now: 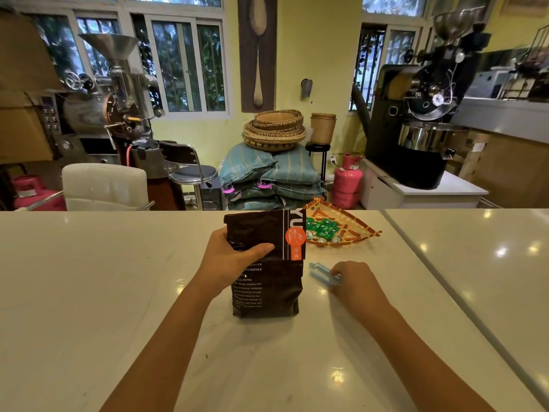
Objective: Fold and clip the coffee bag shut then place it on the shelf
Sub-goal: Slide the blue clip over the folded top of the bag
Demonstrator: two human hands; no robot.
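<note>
Head view: our left hand (230,257) clasps the folded top of the dark coffee bag (267,263), upright on the white bench (89,278). Just right of it, our right hand (356,279) pinches the blue clip (322,275) lying on the bench.

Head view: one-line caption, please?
Left hand holds folded coffee bag upright; right hand reaches blue clip.

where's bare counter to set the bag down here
Bare counter lies wide left of the coffee bag and left hand. Right of the bag is crowded: blue clip under the right hand, candy tray behind.
</note>
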